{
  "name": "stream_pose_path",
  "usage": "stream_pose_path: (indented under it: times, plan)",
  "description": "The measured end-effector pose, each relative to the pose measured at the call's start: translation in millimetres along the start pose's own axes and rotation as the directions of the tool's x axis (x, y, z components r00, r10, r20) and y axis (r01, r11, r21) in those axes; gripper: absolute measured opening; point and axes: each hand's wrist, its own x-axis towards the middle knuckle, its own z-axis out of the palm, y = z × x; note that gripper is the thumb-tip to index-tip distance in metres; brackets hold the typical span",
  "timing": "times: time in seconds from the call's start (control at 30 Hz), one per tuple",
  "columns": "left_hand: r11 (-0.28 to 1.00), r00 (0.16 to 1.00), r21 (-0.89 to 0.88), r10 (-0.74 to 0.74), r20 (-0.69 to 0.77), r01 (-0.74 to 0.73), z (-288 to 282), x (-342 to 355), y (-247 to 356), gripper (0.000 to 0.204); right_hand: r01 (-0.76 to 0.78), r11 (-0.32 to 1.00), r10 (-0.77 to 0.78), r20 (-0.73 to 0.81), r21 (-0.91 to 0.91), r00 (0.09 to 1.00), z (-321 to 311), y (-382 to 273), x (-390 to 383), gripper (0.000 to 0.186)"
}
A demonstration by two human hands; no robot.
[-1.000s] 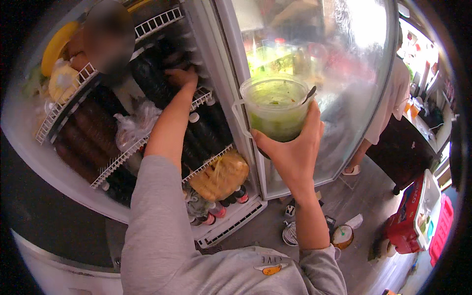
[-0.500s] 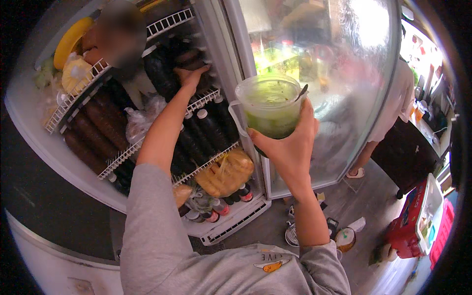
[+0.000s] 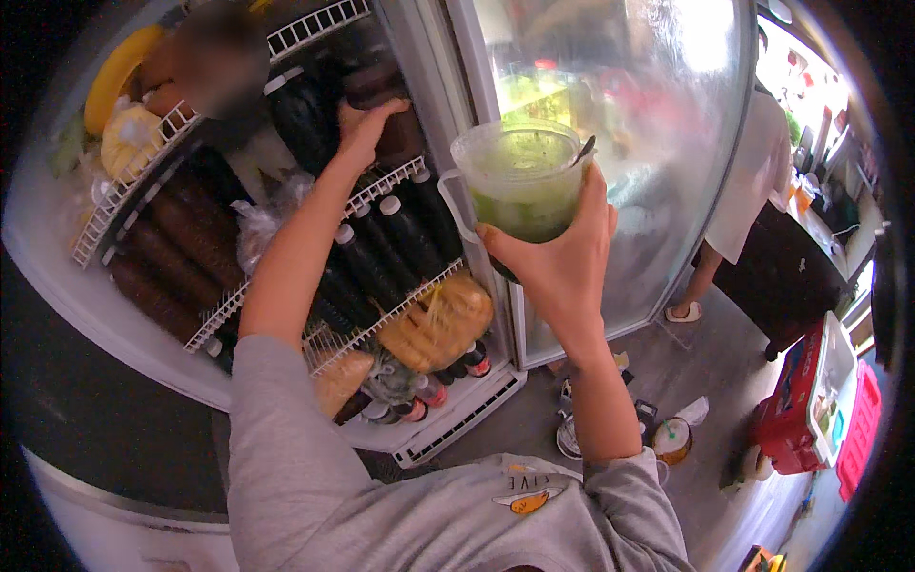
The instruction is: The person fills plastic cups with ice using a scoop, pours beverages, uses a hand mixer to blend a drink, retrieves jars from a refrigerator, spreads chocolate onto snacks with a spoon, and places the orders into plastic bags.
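My left hand (image 3: 365, 132) reaches inside an upright fridge, its fingers wrapped against a dark brown container (image 3: 397, 139) on a wire shelf. Much of that container is hidden by the hand. In front of the fridge's glass door (image 3: 658, 191), my right hand (image 3: 562, 259) grips a clear plastic pitcher (image 3: 518, 205) from below and the side. Green, leafy-looking contents partly fill it, and its handle points left. A thin dark utensil handle (image 3: 585, 150) sticks out over the rim. Beside my left hand stands a dark bottle (image 3: 303, 124) with a white cap.
White wire shelves (image 3: 221, 313) carry several dark bottles and a bag of yellow-orange food (image 3: 437, 324). The door stands open at right. A person (image 3: 753, 181) is behind it. A red cooler (image 3: 796, 405) and a coconut half (image 3: 672, 440) are on the floor.
My view has shifted a little, so the fridge's left side and the cooler sit slightly differently. Both hands keep nearly the same places, the pitcher a touch higher in view.
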Motion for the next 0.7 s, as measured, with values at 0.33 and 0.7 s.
stream_pose_path:
  times: [0.33,0.7]
  plan:
    - [0.995,0.980,-0.099,-0.005,0.198,0.025,-16.5,-43.0,79.2,0.048,0.066,0.997,-0.070,-0.131,-0.035,0.989,28.1,-8.6,21.2,0.090]
    - [0.978,0.972,-0.078,-0.180,0.152,0.193,-92.2,-163.2,170.3,0.052,-0.010,0.996,-0.014,-0.248,-0.094,0.969,139.9,-17.0,47.7,0.085]
